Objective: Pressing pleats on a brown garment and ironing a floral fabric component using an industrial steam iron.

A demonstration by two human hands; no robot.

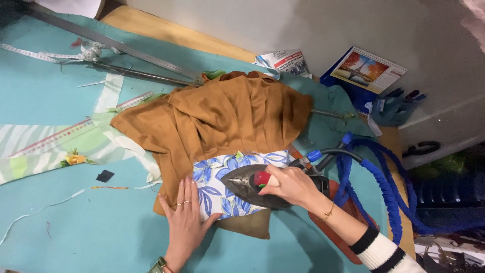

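Beneath hands, blue-leafed white fabric (217, 194) lies flat.

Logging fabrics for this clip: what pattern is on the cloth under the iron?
Blue leaves on white fabric, in the head view, beneath the iron.

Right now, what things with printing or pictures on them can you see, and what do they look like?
Calendar: upper right by the wall, blue-backed, with an autumn-tree picture and a white grid.
Leaflet: beside it at the table's far edge, white and blue, crumpled.
No screens.

close head view, downward over table (101, 232)
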